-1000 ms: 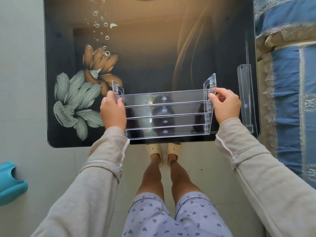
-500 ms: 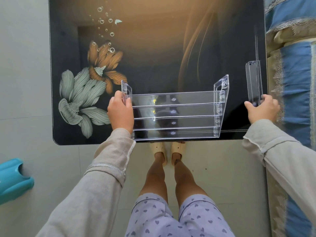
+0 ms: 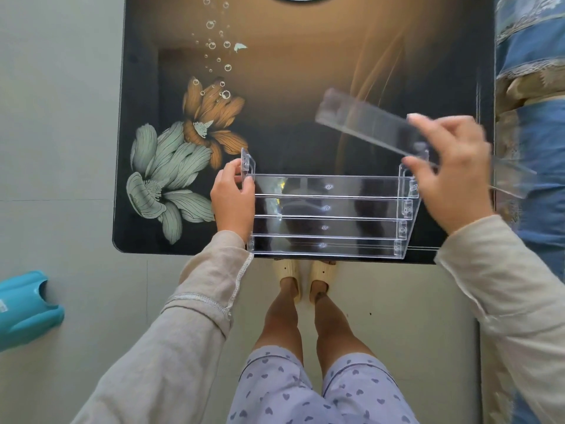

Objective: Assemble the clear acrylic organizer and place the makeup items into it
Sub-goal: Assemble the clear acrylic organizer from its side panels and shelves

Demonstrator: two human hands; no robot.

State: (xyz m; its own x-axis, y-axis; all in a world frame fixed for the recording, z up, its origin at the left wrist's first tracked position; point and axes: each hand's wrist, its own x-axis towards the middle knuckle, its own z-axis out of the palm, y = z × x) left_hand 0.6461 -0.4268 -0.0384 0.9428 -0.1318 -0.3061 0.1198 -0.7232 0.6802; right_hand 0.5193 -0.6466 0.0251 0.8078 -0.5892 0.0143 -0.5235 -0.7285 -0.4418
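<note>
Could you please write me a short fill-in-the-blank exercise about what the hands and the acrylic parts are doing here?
1. The left hand steadies the stepped organizer at its ____ end.
2. The right hand holds a loose clear ____ above the table.
3. The organizer has ____ fitted tiers.

Answers: left; strip; four

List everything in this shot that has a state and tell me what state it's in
Acrylic organizer: partly assembled, four tiers fitted, resting at the table's near edge.
Loose acrylic strip: lifted off the table, tilted, motion-blurred.
Left hand: gripping the organizer's left side panel.
Right hand: closed on the strip.
Table: glossy, no makeup visible.
</note>
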